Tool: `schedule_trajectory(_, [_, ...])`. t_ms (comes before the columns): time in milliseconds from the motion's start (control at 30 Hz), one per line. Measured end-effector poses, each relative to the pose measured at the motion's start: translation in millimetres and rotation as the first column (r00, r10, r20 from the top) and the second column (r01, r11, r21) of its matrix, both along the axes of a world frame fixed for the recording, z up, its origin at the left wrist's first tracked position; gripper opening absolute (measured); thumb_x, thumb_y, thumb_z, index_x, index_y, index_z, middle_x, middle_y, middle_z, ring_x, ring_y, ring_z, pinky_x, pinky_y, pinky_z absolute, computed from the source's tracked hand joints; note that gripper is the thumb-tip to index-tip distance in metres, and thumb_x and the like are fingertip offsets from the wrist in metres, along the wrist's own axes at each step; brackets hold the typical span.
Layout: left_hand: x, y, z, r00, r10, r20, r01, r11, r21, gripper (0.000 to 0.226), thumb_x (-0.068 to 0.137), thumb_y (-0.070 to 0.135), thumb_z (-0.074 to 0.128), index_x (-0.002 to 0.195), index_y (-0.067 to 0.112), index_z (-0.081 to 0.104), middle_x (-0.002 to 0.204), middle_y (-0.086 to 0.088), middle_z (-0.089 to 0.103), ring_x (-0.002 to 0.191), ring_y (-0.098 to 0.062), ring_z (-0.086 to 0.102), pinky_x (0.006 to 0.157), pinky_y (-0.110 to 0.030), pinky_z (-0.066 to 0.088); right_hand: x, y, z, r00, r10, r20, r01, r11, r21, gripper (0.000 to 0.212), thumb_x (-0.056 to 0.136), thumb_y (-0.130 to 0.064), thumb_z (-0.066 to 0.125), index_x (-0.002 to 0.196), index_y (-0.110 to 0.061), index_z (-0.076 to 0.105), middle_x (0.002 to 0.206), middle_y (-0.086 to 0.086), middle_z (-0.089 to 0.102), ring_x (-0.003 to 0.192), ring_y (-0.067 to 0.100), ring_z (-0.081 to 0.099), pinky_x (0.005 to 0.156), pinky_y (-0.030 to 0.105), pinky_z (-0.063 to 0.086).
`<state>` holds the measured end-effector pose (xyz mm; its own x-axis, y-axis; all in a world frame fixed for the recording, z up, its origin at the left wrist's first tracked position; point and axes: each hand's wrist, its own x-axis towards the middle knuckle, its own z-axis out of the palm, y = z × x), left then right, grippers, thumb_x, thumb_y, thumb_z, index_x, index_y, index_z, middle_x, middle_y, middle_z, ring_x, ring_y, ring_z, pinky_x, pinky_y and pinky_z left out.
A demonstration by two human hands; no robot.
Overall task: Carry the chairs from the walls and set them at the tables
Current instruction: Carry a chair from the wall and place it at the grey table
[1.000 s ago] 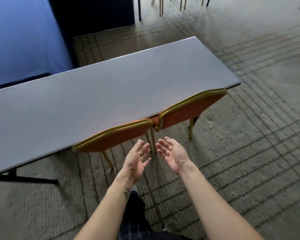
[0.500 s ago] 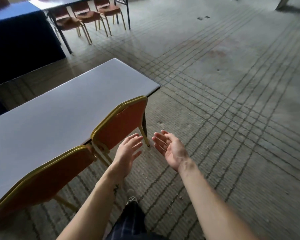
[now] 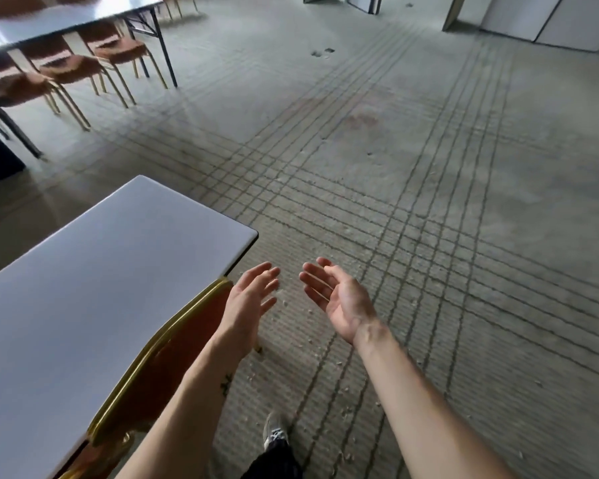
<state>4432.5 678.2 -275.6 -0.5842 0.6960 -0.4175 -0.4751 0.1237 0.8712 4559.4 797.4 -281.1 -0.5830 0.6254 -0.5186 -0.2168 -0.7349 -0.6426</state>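
- Across the room at upper left, a far table [image 3: 59, 20] already has orange chairs [image 3: 118, 50] tucked along its near side.
- At lower left, one gold-framed chair [image 3: 198, 319] is set against the grey near table [image 3: 101, 288]. Its back rail runs parallel to the table's long edge, from lower left up toward the table corner.
- The left hand [image 3: 249, 299] hangs just to the right of that rail's upper end, with fingers straight and spread and nothing in them. It is the nearer hand to the chair, and its forearm crosses in front of the chair's back.
- The right hand [image 3: 339, 299] is raised beside it with the palm turned inward, relaxed and empty, well clear of any furniture.
- To the right, bare lined carpet [image 3: 446, 219] stretches to pale wall panels [image 3: 567, 25], with no chair visible there to collect.
- Half a second earlier, two chairs showed at the near table. The view has since swung right, leaving one chair at the margin, and the hands are unchanged.
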Motion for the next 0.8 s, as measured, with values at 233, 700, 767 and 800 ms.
schedule_trajectory(233, [-41.5, 123.2, 11.0, 0.998, -0.064, -0.010, 0.064, 0.997, 0.036, 0.030, 0.099, 0.025, 0.062, 0.128, 0.019, 0.062, 0.122, 0.005, 0.072, 0.118, -0.015, 0.065, 0.102, -0.040, 0.047, -31.8, 103.6, 12.3, 0.997, -0.082, -0.001, 0.082, 0.997, 0.011, 0.022, 0.103, -0.014, 0.044, 0.118, -0.012, 0.060, 0.111, 0.011, 0.075, 0.099, 0.023, 0.072, 0.086, 0.033, 0.055])
schedule_trajectory(700, [-62.9, 442.4, 13.9, 0.999, 0.036, -0.039, -0.031, 0.993, 0.113, 0.030, 0.103, 0.015, 0.052, 0.133, 0.012, 0.057, 0.124, -0.005, 0.071, 0.118, -0.021, 0.066, 0.101, -0.041, 0.049, -76.1, 426.3, 11.7, 0.986, -0.144, -0.080, 0.146, 0.989, 0.019, 0.024, 0.103, -0.013, 0.043, 0.122, -0.009, 0.059, 0.113, 0.015, 0.074, 0.098, 0.025, 0.073, 0.084, 0.032, 0.056])
schedule_trajectory(767, [-73.9, 470.2, 17.3, 0.997, 0.044, -0.055, -0.038, 0.992, 0.118, 0.029, 0.103, 0.014, 0.052, 0.132, 0.012, 0.058, 0.124, -0.004, 0.072, 0.118, -0.022, 0.066, 0.100, -0.041, 0.049, -85.1, 457.8, 17.4, 0.987, -0.133, -0.085, 0.135, 0.991, 0.021, 0.025, 0.104, -0.013, 0.043, 0.123, -0.009, 0.059, 0.112, 0.015, 0.074, 0.096, 0.024, 0.073, 0.083, 0.031, 0.056])
schedule_trajectory(800, [-80.9, 487.5, 17.6, 0.997, 0.053, -0.058, -0.045, 0.992, 0.117, 0.029, 0.104, 0.014, 0.052, 0.132, 0.012, 0.058, 0.124, -0.004, 0.072, 0.118, -0.022, 0.066, 0.100, -0.041, 0.049, -91.3, 477.4, 19.1, 0.988, -0.125, -0.087, 0.127, 0.992, 0.027, 0.026, 0.104, -0.013, 0.042, 0.123, -0.009, 0.059, 0.112, 0.015, 0.074, 0.096, 0.024, 0.073, 0.082, 0.031, 0.056])
